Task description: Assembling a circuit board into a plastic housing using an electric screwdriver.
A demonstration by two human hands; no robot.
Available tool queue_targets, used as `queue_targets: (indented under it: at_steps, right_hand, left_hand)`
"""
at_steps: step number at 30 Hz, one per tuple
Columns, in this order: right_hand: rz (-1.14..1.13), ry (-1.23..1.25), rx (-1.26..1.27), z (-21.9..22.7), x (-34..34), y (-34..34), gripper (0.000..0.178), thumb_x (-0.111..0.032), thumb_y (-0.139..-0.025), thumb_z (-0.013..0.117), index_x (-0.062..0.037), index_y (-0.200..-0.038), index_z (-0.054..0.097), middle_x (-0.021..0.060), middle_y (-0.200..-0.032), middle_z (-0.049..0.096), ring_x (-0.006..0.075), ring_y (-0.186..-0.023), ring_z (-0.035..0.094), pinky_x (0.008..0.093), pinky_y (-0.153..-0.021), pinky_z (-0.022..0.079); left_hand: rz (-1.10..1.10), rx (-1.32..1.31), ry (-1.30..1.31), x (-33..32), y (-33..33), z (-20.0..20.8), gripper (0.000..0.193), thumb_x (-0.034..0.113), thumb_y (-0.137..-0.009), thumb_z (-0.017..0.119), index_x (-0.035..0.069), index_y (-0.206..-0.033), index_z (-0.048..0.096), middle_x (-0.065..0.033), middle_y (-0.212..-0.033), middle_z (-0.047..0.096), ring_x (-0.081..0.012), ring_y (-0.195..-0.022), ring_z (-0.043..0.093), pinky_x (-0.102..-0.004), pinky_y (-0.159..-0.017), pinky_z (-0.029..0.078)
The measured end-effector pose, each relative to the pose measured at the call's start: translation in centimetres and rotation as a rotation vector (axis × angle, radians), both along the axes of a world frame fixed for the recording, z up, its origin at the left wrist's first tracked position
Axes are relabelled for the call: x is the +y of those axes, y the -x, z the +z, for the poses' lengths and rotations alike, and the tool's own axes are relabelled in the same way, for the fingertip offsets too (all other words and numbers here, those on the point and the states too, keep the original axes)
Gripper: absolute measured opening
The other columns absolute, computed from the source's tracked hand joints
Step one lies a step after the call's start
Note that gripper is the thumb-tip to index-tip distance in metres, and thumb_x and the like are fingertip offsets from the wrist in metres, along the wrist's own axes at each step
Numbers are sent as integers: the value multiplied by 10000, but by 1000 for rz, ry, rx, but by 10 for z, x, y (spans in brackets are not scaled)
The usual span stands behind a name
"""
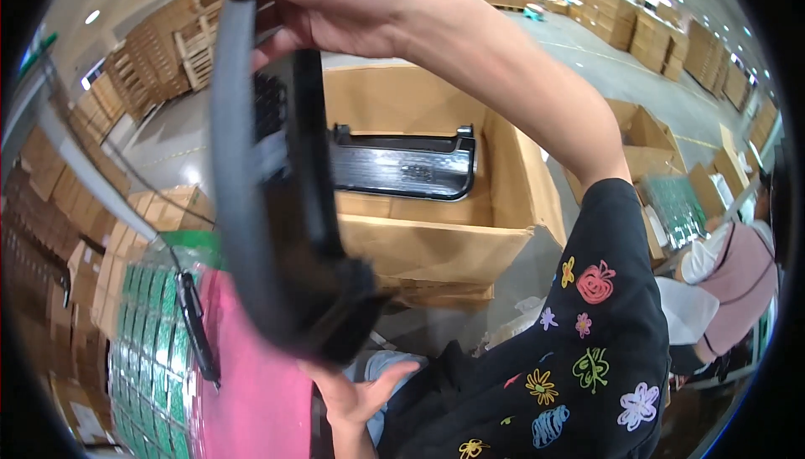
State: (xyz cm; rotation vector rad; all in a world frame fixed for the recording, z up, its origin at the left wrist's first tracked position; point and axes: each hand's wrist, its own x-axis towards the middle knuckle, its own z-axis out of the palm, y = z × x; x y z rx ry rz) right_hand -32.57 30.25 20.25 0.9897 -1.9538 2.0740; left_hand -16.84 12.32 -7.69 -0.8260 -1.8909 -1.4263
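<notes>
Beyond the grip sits the big open cardboard carton (436,241), and inside it, behind the held piece, a glossy black moulded trim part (402,165) lies flat with its lugged ends up. Up close, filling the middle, the long curved black plastic panel (277,207) stands almost upright between both hands, its grey edge facing the camera. The right hand (327,2) clamps the top end, fingers wrapped over the rim, forearm running down into a black sleeve with coloured flower doodles (579,350). The left hand (356,392) is down at the bottom end, fingers spread under the panel's lower corner, more propping than gripping; whether it truly closes on it, I cannot tell. Left of the grip, a pink sheet (251,383) and a stack of green circuit boards (147,333). Far right, another person's pink sleeve (738,266) at a bench. The risk, as I read it: the bottom is only cradled, so a twist from above could swing it off the palm and knock it against the carton edge or onto the boards.
</notes>
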Motion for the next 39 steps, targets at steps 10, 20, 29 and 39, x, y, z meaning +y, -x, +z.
queue_targets:
  at_steps: [10, 20, 29, 39]
  right_hand:
    - [232, -1074, 1390, -151, -74, -32, 670, -218, -776, 675, -178, -1416, 481, 107, -1468, 464, 291, -1314, 482, 442, -1072, 400]
    - [713, -890, 1348, -168, -133, -101, 496, -361, -828, 628, -53, -1214, 589, 105, -1265, 608, 232, -1115, 615, 334, -787, 542]
    - [438, -1082, 1106, -142, -294, -46, 313, -151, -775, 728, -47, -1064, 667, 168, -895, 691, 363, -854, 670, 459, -755, 540]
    - [468, -1294, 939, -157, -333, -34, 869, -170, -689, 811, -55, -1431, 373, 163, -1024, 711, 370, -948, 677, 446, -834, 555]
  left_hand:
    - [-172, -597, -1431, -90, -137, 8, 786, 435, -817, 445, -171, -1315, 392, -378, -1022, 616, -404, -774, 691, -413, -543, 599]
    - [994, -1237, -141, -123, -274, 111, 603, 158, -921, 615, -15, -1432, 344, -51, -495, 564, -138, -446, 559, -321, -499, 436]
    - [1012, -591, 736, -191, -176, 119, 276, 225, -819, 718, 55, -1006, 608, -93, -904, 620, -294, -890, 624, -408, -729, 526]
    - [860, -591, 540, -216, -165, 81, 238, 179, -749, 782, 42, -897, 655, -91, -809, 632, -276, -772, 622, -387, -685, 497]
